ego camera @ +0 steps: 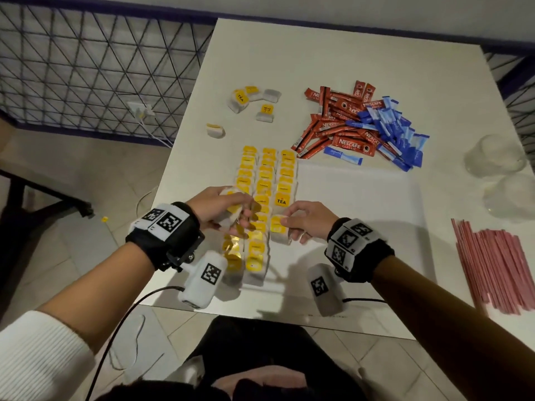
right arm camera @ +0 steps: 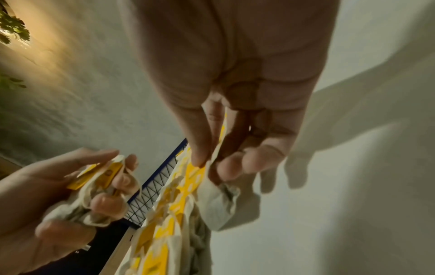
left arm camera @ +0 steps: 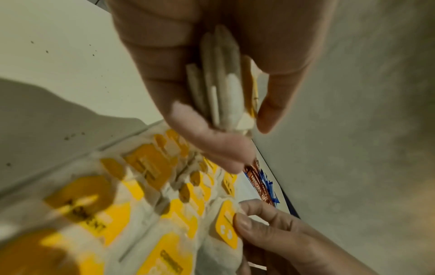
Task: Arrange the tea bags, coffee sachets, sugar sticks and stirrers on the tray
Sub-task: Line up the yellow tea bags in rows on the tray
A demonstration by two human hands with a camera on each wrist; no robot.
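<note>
Hands meet low over a white surface (ego camera: 333, 68), and we read them from left to right. Our left hand (ego camera: 215, 208) curls around a small bundle of tea bags (left arm camera: 223, 89), fingers on one side and thumb on the other, held just above the rows. Between and beneath both hands run three neat rows of tea bags (ego camera: 267, 180) with yellow tags, lying on a white tray (ego camera: 362, 198) whose raised edge shows beyond our right hand. Our right hand (ego camera: 307, 219) pinches a single tea bag (ego camera: 279, 230) between thumb and forefinger at the near end of the right-hand row; we cannot tell whether it touches the tray. Farther out, beyond our left hand, a few loose tea bags (ego camera: 252, 101) lie scattered. Beyond our right hand sits a heap of red coffee sachets (ego camera: 335, 123) mixed with blue sugar sticks (ego camera: 396, 131). Well to the right of our right hand lie pink stirrers (ego camera: 498, 264) in a flat bundle.
</note>
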